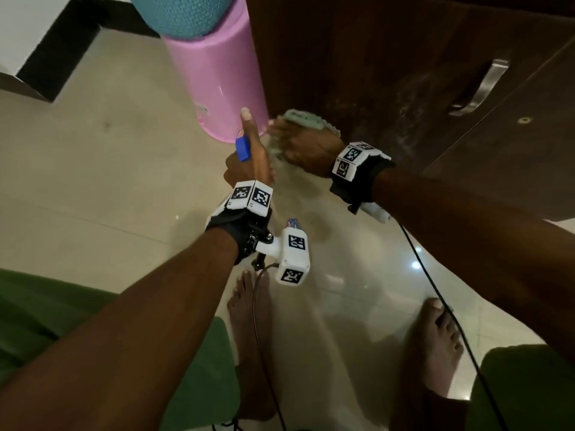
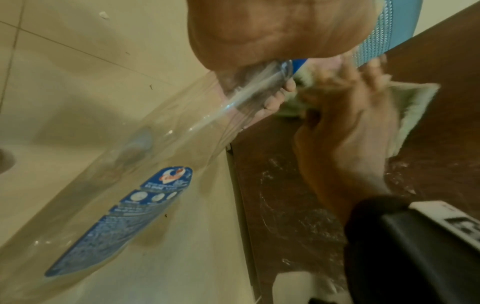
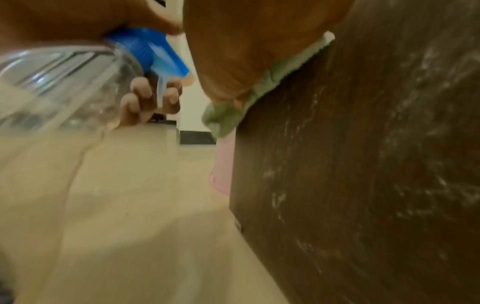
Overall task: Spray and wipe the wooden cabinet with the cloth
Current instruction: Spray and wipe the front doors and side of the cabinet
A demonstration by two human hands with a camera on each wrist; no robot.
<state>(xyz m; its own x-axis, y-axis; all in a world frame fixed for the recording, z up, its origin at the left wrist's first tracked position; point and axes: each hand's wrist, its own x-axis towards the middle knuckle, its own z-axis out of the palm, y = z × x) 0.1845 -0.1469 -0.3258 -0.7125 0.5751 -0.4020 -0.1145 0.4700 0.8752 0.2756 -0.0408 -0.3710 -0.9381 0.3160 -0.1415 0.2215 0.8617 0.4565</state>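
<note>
No word, brand or number can be read. The clear spray bottle carries a blue label with a red-and-white logo at its top, round white icons below that and lines of small print, all too blurred to make out. The white blocks on the wrist bands bear black-and-white square coded markers, not text.

My left hand is at about ten o'clock from my left wrist, thumb straight and pointing to twelve, the other fingers curled round the spray bottle neck. My right forearm comes in from four o'clock. My right hand lies knuckles up, pressing the cloth flat; its fingertips sit just beside my left thumb. Both bare feet show at six o'clock.
</note>
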